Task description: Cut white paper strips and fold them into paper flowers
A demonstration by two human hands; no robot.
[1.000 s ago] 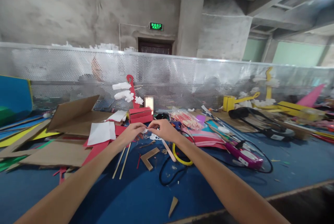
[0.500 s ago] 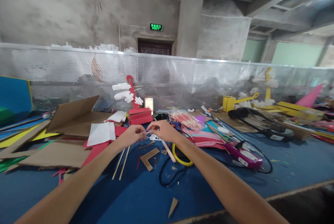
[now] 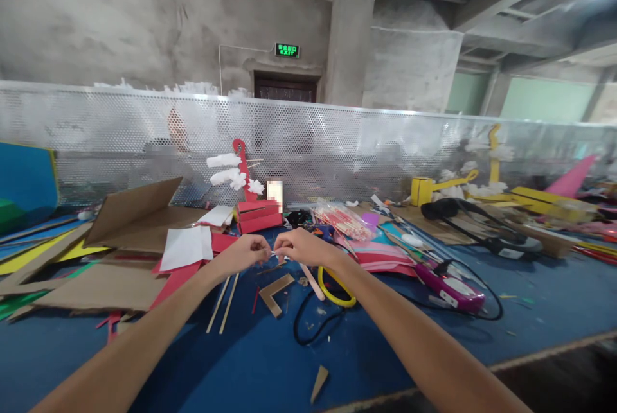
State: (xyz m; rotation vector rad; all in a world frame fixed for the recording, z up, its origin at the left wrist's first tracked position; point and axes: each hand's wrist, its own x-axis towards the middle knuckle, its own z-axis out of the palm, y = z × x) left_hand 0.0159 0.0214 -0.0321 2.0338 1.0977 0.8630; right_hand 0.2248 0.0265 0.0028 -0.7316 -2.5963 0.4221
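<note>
Both my arms reach out over a blue table (image 3: 270,361) strewn with craft scraps. My left hand (image 3: 245,251) and my right hand (image 3: 303,247) meet above the table, fingers pinched together on a small white scrap (image 3: 276,253) held between them. The scrap is mostly hidden by my fingers. Just behind my hands stands a red cardboard model (image 3: 255,207) with white tufts stuck to its upright strip. Below my hands lie an L-shaped cardboard piece (image 3: 274,291) and two thin wooden sticks (image 3: 222,302).
Cardboard sheets (image 3: 130,210) and white paper (image 3: 187,247) lie at the left. A yellow ring (image 3: 335,289), a black cable (image 3: 308,323), a bag of sticks (image 3: 343,219) and a pink glue gun (image 3: 450,288) are at the right. A perforated metal screen (image 3: 337,143) closes the table's far side.
My two hands have come slightly nearer and lower while staying pinched on the white scrap. Nothing else has moved.
</note>
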